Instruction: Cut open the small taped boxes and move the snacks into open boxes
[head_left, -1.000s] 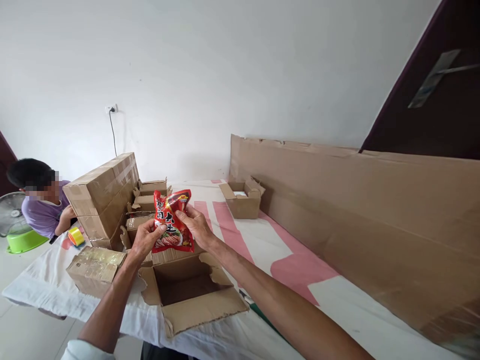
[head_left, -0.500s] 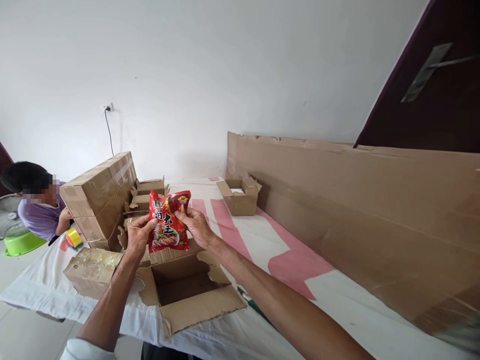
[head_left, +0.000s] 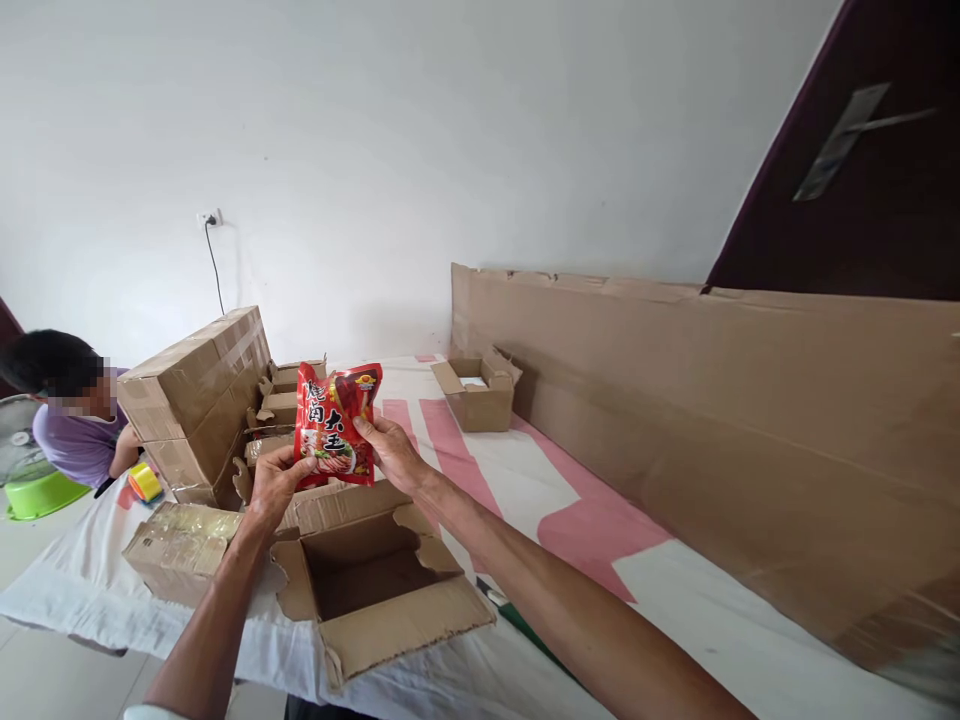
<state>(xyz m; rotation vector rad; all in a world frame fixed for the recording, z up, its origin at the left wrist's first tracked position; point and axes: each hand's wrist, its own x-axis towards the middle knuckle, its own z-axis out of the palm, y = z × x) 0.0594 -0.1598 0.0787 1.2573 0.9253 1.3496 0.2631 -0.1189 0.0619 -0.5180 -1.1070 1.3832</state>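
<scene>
A red printed food packet with large dark characters and a picture of food is held upright between both hands. My left hand pinches its lower left corner, thumb on the front. At its right edge, my right hand grips it with the thumb across the front. Below the packet, an open cardboard box stands with its flaps spread, and its visible inside looks dark and bare. A taped cardboard box lies left of my left forearm.
Stacked taped boxes stand at the left, with several open boxes beside them. Another open box sits farther back. A yellow tape roll lies near a person in a purple shirt. A cardboard sheet lines the right side.
The packet has risen slightly and tilted a little. My left hand has slid from its left side down to its lower left corner. My right hand keeps its hold.
</scene>
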